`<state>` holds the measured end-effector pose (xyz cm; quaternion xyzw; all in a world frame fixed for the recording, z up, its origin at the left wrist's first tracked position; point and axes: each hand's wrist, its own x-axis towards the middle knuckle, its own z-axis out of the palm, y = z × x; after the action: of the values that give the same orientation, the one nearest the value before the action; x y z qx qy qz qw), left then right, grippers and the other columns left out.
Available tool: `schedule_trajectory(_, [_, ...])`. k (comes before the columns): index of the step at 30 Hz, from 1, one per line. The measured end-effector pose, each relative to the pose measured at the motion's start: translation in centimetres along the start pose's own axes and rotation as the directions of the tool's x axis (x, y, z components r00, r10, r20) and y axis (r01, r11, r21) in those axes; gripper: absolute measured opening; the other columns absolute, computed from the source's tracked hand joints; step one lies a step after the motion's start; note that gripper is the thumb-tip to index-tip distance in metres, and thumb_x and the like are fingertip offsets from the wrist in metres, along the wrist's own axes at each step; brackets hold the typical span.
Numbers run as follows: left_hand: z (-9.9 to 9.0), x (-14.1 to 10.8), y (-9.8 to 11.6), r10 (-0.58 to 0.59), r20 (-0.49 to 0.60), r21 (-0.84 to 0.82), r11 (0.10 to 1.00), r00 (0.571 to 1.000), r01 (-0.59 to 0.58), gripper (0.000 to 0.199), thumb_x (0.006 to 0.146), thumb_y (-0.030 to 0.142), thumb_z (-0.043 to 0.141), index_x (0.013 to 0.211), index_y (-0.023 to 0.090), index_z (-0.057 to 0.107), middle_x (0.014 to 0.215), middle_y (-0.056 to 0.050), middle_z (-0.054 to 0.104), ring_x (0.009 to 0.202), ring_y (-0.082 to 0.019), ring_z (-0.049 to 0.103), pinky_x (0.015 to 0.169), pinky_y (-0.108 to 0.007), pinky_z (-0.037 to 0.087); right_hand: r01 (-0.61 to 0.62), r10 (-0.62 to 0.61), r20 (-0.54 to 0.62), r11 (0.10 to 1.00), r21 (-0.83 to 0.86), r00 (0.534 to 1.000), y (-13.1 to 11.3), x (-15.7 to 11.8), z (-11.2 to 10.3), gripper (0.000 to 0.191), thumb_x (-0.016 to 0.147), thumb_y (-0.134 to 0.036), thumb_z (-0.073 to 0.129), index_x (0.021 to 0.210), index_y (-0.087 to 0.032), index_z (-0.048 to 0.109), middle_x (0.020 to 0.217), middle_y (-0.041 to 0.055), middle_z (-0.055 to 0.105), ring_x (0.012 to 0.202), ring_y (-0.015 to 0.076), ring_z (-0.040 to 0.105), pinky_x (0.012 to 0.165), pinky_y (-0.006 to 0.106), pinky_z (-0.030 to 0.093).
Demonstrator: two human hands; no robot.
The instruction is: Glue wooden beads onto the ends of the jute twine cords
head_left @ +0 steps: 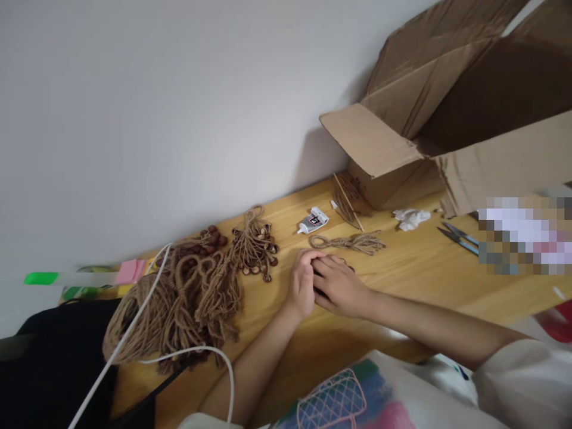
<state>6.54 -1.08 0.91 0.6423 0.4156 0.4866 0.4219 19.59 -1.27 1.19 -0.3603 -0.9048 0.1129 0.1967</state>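
Note:
My left hand [302, 285] and my right hand [342, 287] are pressed together low over the wooden table, fingers curled and closed. Something dark shows in the gaps between the fingers, but most of it is hidden. Small brown pieces peek out just past my right hand's knuckles. Right behind the hands lies a looped, knotted length of twine [348, 242] with frayed ends. A white and grey glue tube [313, 221] rests a little farther back. To the left sits a twine bundle with small brown round pieces [255, 247] on its ends.
A large open cardboard box [397, 179] stands at the back right. Scissors [460, 235] and crumpled tissue [411, 218] lie near it. A big heap of twine [179, 298] fills the left side, crossed by a white cable [129, 325]. A thin stick [348, 201] lies by the box.

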Motion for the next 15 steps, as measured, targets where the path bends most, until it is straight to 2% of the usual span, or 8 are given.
schedule_trajectory(3, [0.01,0.01,-0.05,0.038,0.042,0.022,0.999,0.998,-0.039,0.049,0.095,0.049,0.02,0.103,0.017,0.057,0.103,-0.009,0.058,0.1,-0.021,0.053,0.093,-0.038,0.041,0.001,-0.001,-0.008,1.0,0.008,1.0,0.0,-0.07,0.03,0.025,0.083,-0.031,0.052,0.095,-0.013,0.067,0.092,0.013,0.059,0.096,0.0256,0.046,0.082,0.038,0.037])
schedule_trajectory(9, [0.05,-0.03,-0.07,0.017,0.092,0.084,0.996,0.996,-0.025,0.039,0.095,0.045,0.029,0.106,0.018,0.056,0.104,-0.01,0.057,0.101,-0.021,0.053,0.093,-0.038,0.041,-0.021,0.021,0.004,0.997,0.071,1.0,0.19,-0.22,0.08,0.026,0.081,-0.027,0.052,0.095,-0.012,0.067,0.093,0.0145,0.062,0.094,0.0258,0.049,0.081,0.038,0.037])
schedule_trajectory(15, [0.02,0.03,0.06,0.015,0.114,0.113,0.993,0.993,-0.028,0.041,0.095,0.045,0.029,0.108,0.019,0.057,0.107,-0.01,0.057,0.103,-0.022,0.052,0.095,-0.04,0.04,-0.026,0.023,0.017,0.984,0.178,1.0,0.7,-0.14,-0.12,0.02,0.08,-0.022,0.051,0.089,-0.016,0.068,0.085,0.0106,0.062,0.093,0.0241,0.05,0.082,0.038,0.036])
